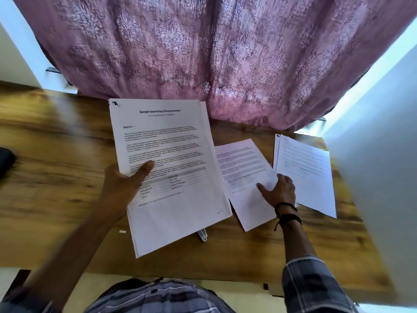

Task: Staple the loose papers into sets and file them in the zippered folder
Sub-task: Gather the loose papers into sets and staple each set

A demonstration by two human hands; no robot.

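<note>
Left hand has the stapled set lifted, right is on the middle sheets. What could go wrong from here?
1. The stapler lies almost hidden under the lifted set; setting the set down could bury or knock it.
2. The left hand pinches the set at one edge only, so it may sag or slip.
3. The right hand rests on the middle sheets, close to the right stack; sliding could mix them.
</note>
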